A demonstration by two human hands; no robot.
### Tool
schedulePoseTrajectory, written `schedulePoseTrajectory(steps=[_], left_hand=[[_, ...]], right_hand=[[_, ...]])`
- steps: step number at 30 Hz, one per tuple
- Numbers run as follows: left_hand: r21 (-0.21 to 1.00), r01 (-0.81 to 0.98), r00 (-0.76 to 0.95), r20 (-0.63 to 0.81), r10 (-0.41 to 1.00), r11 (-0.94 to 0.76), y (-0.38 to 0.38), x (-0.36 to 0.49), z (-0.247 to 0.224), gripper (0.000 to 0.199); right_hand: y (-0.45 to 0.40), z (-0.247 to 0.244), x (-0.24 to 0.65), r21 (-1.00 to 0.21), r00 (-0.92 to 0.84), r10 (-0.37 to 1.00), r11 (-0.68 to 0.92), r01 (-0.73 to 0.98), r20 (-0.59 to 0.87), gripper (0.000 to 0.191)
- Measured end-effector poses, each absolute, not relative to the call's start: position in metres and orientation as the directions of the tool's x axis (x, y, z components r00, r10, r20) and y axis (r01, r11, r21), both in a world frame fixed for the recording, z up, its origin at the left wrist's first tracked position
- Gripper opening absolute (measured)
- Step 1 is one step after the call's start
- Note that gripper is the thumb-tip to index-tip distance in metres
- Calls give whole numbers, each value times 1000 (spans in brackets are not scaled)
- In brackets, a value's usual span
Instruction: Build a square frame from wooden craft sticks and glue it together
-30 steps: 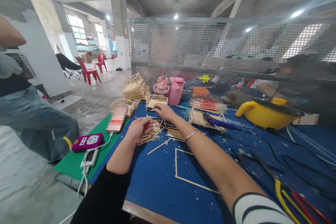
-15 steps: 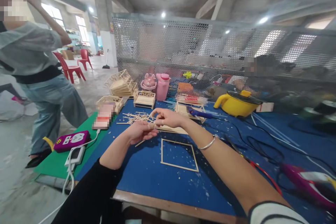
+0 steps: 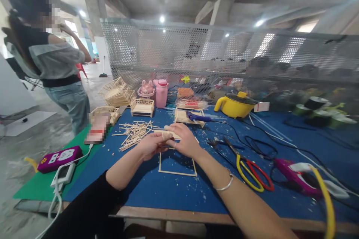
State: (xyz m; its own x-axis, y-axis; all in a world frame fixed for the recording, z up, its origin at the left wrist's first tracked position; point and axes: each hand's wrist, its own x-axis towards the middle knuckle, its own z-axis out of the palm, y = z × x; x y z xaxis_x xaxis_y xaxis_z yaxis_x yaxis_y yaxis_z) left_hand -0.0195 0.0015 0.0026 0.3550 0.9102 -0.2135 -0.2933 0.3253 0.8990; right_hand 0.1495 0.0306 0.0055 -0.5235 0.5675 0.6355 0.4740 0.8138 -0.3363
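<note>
My left hand [image 3: 151, 146] is closed in a pinch, its fingertips meeting those of my right hand [image 3: 183, 140]. The right hand's fingers bend down over the same spot. Whatever lies between the fingers is too small and covered to make out. Just under and in front of both hands, a square frame of thin wooden sticks [image 3: 177, 173] lies flat on the blue table; the hands hide part of its far side. Pale wooden strips [image 3: 157, 130] show behind the fingers. A loose heap of short wooden sticks [image 3: 136, 134] lies to the left of the hands.
A blue glue gun [image 3: 198, 117] rests on a small wooden bed-like piece. Right of my arm are red-and-yellow-handled scissors [image 3: 249, 171], pliers, and cables. Behind stand a pink jug [image 3: 161, 93], a yellow pot [image 3: 235, 106] and stacked wooden pieces [image 3: 116, 93]. A person stands at left.
My view has turned slightly right. The right hand has lowered from a raised pinch, its fingers now folding over beside the left fingertips. Both hands now overlap the stick frame's far side.
</note>
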Motion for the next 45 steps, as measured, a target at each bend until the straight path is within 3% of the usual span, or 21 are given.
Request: schedulePoseTrajectory(steps=[4, 9, 12, 17, 21, 25, 28, 30, 32, 35, 39, 45], left_hand=[[900, -292, 373, -203, 905, 322, 6, -8, 3, 29], [806, -377, 442, -277, 853, 457, 9, -15, -3, 29], [792, -431, 388, -269, 882, 431, 5, -21, -4, 27], [865, -446, 287, -106, 952, 231, -4, -16, -3, 66], [904, -416, 226, -7, 974, 103, -9, -10, -2, 77], [943, -332, 144, 21, 989, 28, -16, -5, 4, 70], [958, -284, 100, 63, 993, -32, -22, -1, 9, 58], [957, -274, 122, 139, 983, -101, -26, 1, 10, 44], [950, -218, 152, 258, 954, -222, -30, 0, 9, 32], [902, -7, 165, 427, 889, -432, -33, -3, 8, 23], [825, 190, 128, 516, 847, -532, -30, -10, 7, 25], [780, 285, 82, 559, 825, -556, -22, -18, 2, 33]], right_hand=[[28, -1, 156, -317, -469, 581, 788, 528, 665, 35], [25, -2, 160, -430, -480, 609, 790, 438, 631, 37], [22, -2, 158, -451, -497, 616, 787, 420, 612, 36], [20, -9, 150, -418, -521, 606, 794, 441, 601, 38], [18, -10, 148, -433, -527, 608, 793, 428, 594, 38], [22, 3, 164, -554, -584, 629, 763, 334, 513, 56], [40, 19, 176, -743, -456, 748, 625, 238, 483, 55], [58, 28, 173, -772, -349, 816, 562, 296, 461, 55], [78, 32, 158, -708, -362, 840, 538, 459, 404, 43], [104, 30, 116, -444, -666, 734, 644, 622, 132, 23], [126, 17, 49, -360, -789, 608, 758, 544, 86, 23], [156, -5, -4, -260, -847, 524, 834, 487, 92, 24]])
